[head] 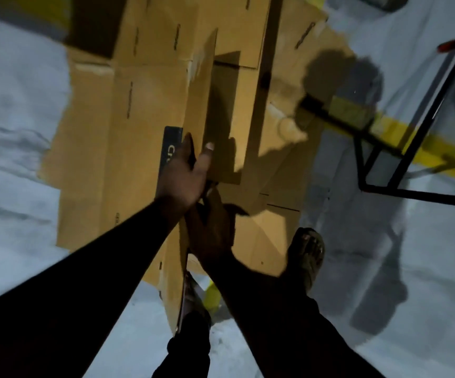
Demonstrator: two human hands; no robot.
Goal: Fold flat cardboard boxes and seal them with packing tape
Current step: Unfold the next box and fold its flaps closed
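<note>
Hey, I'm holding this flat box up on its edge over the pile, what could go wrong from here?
The held box is gripped only near its lower end by the left hand and right hand, so it could tip or buckle. Your sandalled foot stands at the edge of the flat cardboard pile; loose sheets might slide underfoot. Dim light hides creases.

On the black strip [170,148] beside my left hand [185,175] I read only white letters, perhaps "Cr"; the rest is hidden.
</note>
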